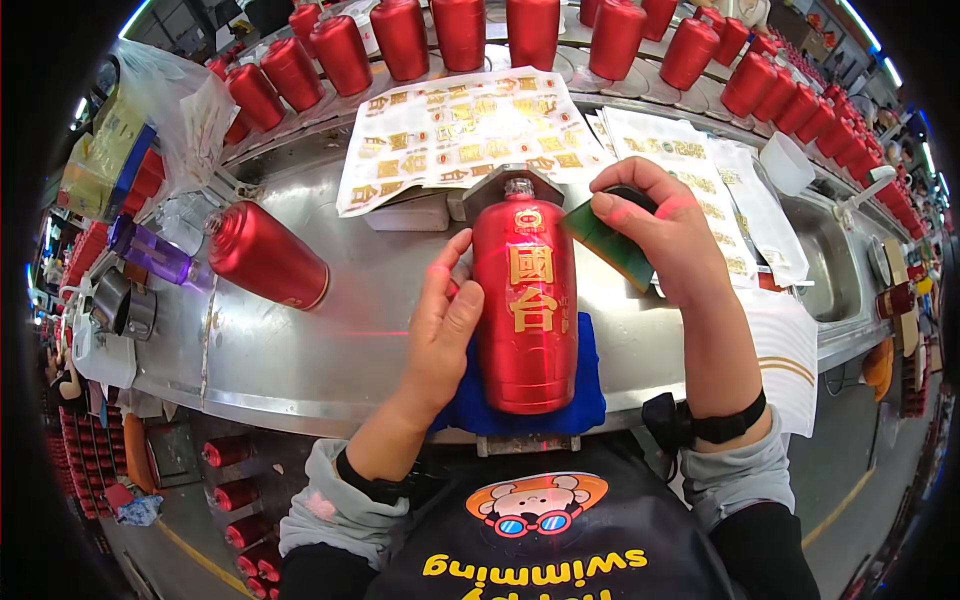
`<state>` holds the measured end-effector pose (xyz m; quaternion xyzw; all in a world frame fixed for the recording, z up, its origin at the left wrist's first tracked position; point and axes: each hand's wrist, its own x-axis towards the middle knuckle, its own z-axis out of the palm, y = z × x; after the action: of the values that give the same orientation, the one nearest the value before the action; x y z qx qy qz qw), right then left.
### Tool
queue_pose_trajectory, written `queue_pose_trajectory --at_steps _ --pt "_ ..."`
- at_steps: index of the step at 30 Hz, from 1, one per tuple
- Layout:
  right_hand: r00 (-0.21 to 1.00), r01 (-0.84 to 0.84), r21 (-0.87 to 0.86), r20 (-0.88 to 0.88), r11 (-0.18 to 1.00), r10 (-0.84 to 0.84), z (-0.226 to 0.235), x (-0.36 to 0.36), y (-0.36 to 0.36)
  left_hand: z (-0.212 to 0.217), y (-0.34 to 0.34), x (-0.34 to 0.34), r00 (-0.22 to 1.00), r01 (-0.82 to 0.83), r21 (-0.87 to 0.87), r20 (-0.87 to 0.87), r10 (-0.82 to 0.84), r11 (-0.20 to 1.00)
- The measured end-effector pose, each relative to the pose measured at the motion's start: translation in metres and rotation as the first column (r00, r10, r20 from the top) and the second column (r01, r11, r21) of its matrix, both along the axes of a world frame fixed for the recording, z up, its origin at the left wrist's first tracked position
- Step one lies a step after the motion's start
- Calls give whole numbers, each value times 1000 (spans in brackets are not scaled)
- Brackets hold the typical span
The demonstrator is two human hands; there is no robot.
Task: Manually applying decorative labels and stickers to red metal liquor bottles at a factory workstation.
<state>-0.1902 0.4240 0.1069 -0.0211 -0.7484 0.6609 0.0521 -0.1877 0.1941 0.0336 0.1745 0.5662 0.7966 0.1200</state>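
A glossy red bottle (527,350) with gold characters lies on a blue cloth (590,385), its neck toward an angled metal rest (485,190). My left hand (440,320) grips the bottle's left side, with its thumb and forefinger at the edge; its other fingers are partly hidden. A thin dark green flat scraper (610,240) is pinched in my right hand (660,225), its near corner close to the bottle's upper right side. Beyond the rest, a white sheet of gold stickers (460,130) is spread out.
Another red bottle (268,255) stands on the left of the steel table (330,350). Red bottles (533,35) line the conveyor at the back. More sticker sheets (690,150) lie on the right beside a sink (835,265). A purple bottle (155,250) and a metal mug (125,305) stand far left.
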Motion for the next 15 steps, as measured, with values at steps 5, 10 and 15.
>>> queue_pose_trajectory --at_steps 5,10,15 --pt "996 -87 -158 11 984 89 -2 -13 0 17 -5 -32 996 -34 -95 -85 26 995" --pt "983 -174 -267 15 948 185 -4 -16 -2 35 5 -51 987 58 -209 -136 -88 976" --pt "975 -214 -244 1 946 221 -5 -18 -1 42 15 -61 964 67 -329 -224 -146 942"
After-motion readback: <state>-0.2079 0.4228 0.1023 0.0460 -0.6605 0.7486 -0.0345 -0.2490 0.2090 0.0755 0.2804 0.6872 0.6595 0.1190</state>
